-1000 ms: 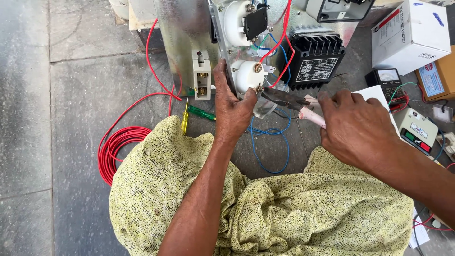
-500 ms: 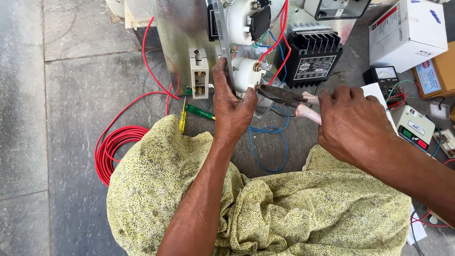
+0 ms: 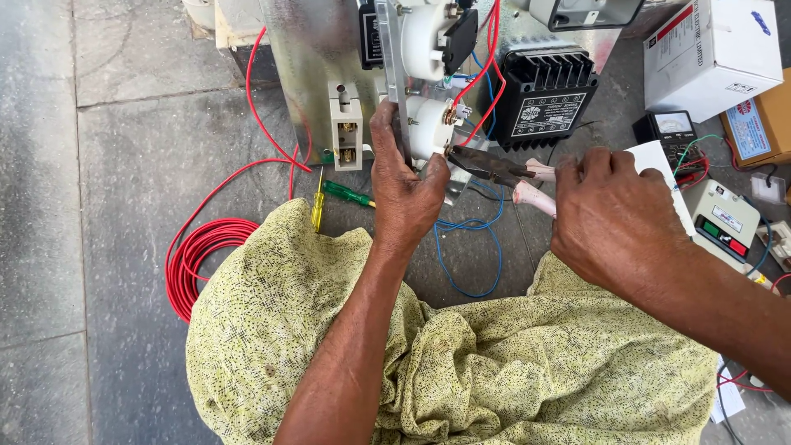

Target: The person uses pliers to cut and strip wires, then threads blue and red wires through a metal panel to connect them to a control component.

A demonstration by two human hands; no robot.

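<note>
My left hand [image 3: 405, 188] grips the edge of an upright metal panel [image 3: 313, 49], thumb against a round white meter body [image 3: 430, 128] on its back. My right hand [image 3: 614, 221] holds pliers [image 3: 494, 167] with pale pink handles; their dark jaws reach the terminal on the white meter body. Red wires [image 3: 486, 66] run to the terminals there. A second white round meter [image 3: 424, 37] sits above it on the panel.
A black finned transformer [image 3: 548, 95] stands behind the pliers. A coil of red wire [image 3: 198, 255] lies at the left, a green screwdriver [image 3: 346, 194] and yellow one [image 3: 317, 206] beside it. Blue wire [image 3: 470, 247] loops on the floor. White box [image 3: 713, 53] and a multimeter [image 3: 671, 132] are at the right.
Both hands stay on the panel and pliers; the view has shifted slightly, and the pliers' jaws remain at the lower meter's terminal.
</note>
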